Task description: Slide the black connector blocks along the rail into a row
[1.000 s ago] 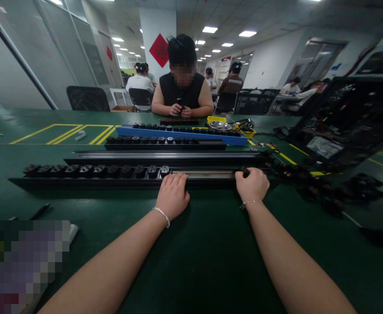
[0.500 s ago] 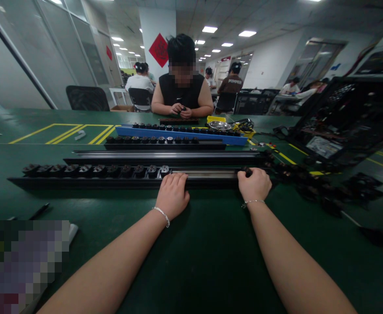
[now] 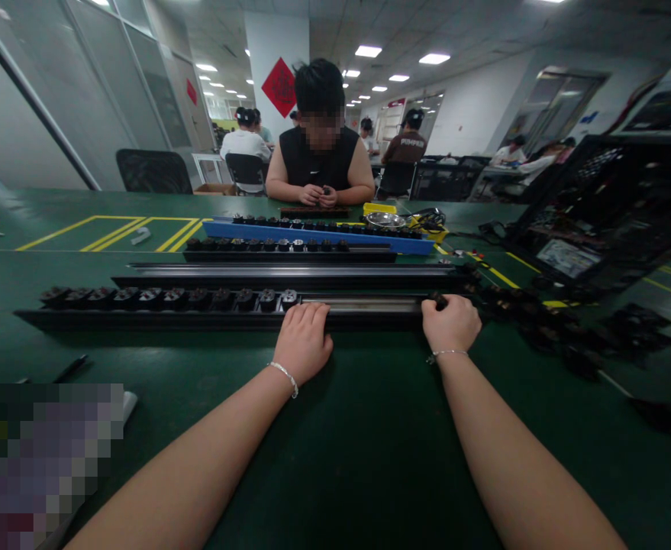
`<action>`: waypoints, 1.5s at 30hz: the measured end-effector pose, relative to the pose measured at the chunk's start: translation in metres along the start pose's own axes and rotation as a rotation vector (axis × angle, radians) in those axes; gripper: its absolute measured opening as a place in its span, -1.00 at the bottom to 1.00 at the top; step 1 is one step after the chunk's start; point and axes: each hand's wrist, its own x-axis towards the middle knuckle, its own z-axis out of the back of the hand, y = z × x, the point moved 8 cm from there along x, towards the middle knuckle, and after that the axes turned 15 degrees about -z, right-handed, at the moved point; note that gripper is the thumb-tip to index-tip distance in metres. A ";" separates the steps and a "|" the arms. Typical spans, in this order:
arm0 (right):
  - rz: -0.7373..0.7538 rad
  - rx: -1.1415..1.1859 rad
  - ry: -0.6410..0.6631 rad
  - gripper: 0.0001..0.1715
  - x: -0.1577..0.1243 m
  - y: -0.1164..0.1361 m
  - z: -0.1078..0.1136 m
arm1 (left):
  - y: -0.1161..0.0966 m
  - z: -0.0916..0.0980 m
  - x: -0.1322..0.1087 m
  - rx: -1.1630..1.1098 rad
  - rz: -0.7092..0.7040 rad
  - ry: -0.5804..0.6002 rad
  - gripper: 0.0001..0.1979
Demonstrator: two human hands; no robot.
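A small black part is pinched in the nearly closed grip of the right hand, at the right end of the black rail, which is laid left to right across the desk. It is separated from the row of round black parts by a bare stretch. The rail is touched by the left hand just beside the row's end; that grip's closure cannot be told. The pinched part is mostly covered; whether it is seated cannot be made out.

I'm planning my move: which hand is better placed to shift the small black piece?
Likely the right hand: it holds that small black piece, while the left hand rests on the near rail.
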 end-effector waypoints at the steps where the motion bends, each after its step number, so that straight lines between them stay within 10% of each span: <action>1: -0.004 -0.005 0.000 -0.59 0.000 -0.001 0.000 | 0.000 0.000 0.000 0.000 -0.001 0.000 -0.55; 45: -0.069 0.022 -0.050 -0.57 0.014 -0.018 0.004 | 0.000 0.001 0.000 -0.003 -0.008 -0.014 -0.55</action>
